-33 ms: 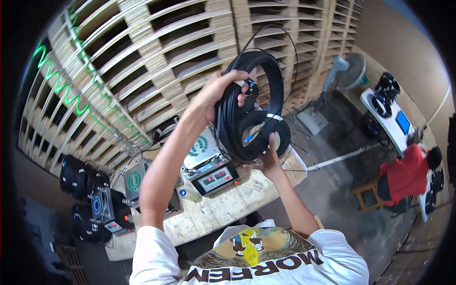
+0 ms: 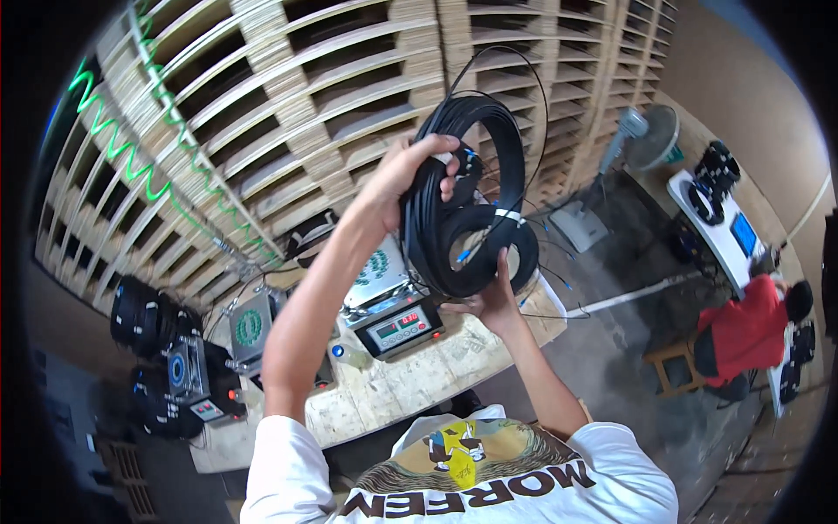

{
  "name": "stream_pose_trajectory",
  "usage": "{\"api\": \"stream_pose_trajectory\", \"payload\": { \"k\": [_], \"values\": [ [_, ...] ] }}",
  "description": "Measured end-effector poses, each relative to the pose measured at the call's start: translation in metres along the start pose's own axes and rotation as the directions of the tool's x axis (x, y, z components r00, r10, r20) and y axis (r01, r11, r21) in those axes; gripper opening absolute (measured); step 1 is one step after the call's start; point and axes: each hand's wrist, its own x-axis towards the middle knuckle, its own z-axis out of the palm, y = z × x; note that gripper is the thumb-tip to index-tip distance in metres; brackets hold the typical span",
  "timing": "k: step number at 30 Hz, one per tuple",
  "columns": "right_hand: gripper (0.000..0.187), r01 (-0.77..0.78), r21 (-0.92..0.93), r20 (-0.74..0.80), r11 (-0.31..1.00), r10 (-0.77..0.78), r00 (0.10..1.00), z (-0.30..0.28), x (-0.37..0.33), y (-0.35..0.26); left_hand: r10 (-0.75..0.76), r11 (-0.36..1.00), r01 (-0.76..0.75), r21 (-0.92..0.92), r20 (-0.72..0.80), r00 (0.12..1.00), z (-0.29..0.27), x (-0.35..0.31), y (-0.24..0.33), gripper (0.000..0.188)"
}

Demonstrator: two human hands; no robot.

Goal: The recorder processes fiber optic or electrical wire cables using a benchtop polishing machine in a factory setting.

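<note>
At the far left, a green coiled hose [image 2: 131, 148] hangs in front of the stacked wooden pallets [image 2: 288, 113] that fill the upper part of the view. Below it, at the left end of the wooden workbench [image 2: 419, 384], some black cable coils [image 2: 144, 314] lie beside a small grey machine [image 2: 188, 371]. More to the middle, a weighing scale [image 2: 397, 327] with a red number display stands on the bench, just under the raised arms. The left hand [image 2: 406, 175] is lifted high, and its fingers are closed around the upper edge of a large black cable coil [image 2: 471, 201], with the thumb on the near side. The coil is held in the air above the bench, upright and a little twisted, so it makes two loops, and a white tie [image 2: 508, 215] binds it on the right side. A few loose thin strands stand out from the top of the coil. The right hand [image 2: 493, 297] is under the coil, and its fingers are closed on the lower edge from below, so both hands grip the same coil. Further right, a standing fan [image 2: 650, 135] is on the floor near the pallets. At the far right, another person in a red shirt [image 2: 742, 332] sits on a wooden stool [image 2: 672, 362] at a white table [image 2: 711, 231] where more black coils lie.
</note>
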Motion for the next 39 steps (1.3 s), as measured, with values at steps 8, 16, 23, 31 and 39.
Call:
{"api": "stream_pose_trajectory", "payload": {
  "k": [8, 16, 23, 31, 39],
  "values": [
    [0.026, 0.178, 0.295, -0.137, 0.939, -0.143, 0.98, 0.023, 0.045, 0.026, 0.183, 0.961, -0.189, -0.201, -0.047, 0.982, -0.07, -0.064, -0.047, 0.024],
    [0.035, 0.256, 0.033, -0.079, 0.966, -0.253, 0.964, -0.003, 0.091, -0.001, 0.222, 0.974, -0.228, -0.001, -0.215, 0.951, -0.145, -0.137, -0.083, 0.048],
    [0.043, 0.421, -0.367, 0.055, 0.829, -0.433, 0.9, 0.032, 0.119, -0.009, 0.285, 0.954, -0.291, 0.069, -0.504, 0.815, -0.198, -0.156, -0.125, 0.032],
    [0.035, 0.461, -0.687, 0.302, 0.562, -0.357, 0.884, 0.049, 0.143, -0.004, 0.314, 0.949, -0.255, 0.187, -0.634, 0.707, -0.236, -0.197, -0.198, 0.029],
    [0.02, 0.499, -0.802, 0.461, 0.329, -0.192, 0.866, 0.042, 0.14, 0.006, 0.366, 0.898, -0.068, 0.434, -0.654, 0.662, -0.211, -0.24, -0.264, 0.041]
  ]
}}
